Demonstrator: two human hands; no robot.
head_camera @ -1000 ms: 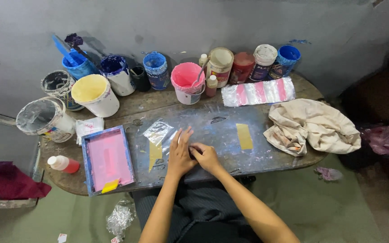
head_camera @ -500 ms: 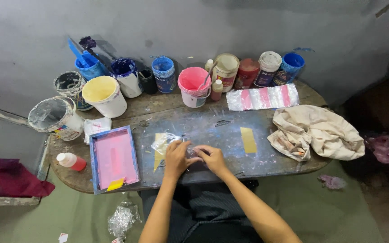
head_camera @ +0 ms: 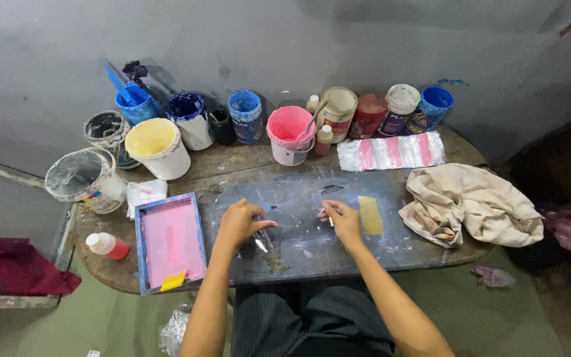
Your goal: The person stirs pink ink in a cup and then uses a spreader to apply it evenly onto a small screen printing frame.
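change: hands were together at the table's middle 1.0 s ago, flat on a clear film next to a yellow strip. Now they are apart, with the film lifted and stretched between them. The left-side yellow strip no longer shows under the hands; can't tell where it went.
meaning: my read is the film is now picked up and under tension, no longer being pressed flat.
left hand [head_camera: 240, 223]: closed, pinching the film's left end, knuckles up, just right of the frame.
film [head_camera: 264, 239]: clear and glossy, just above the dark mat [head_camera: 299, 248] at centre front. Most of its span is too transparent to trace.
film axis: judged to run left-right between the two hands, roughly parallel to the table's front edge. Near end at the left hand, far end at the right fingertips.
right hand [head_camera: 343, 221]: fingertips pinched on a small pale edge, probably the film's other end; can't confirm.
frame [head_camera: 170, 242]: blue frame with pink screen, left of the left hand, long axis front-back, small yellow scrap at its near corner.
strip [head_camera: 370, 215]: yellow, flat on the mat just right of the right hand, long axis front-back.
cloth [head_camera: 474, 208]: crumpled beige, at far right, well apart from the hands.
pots: a row of paint pots at the back, untouched.
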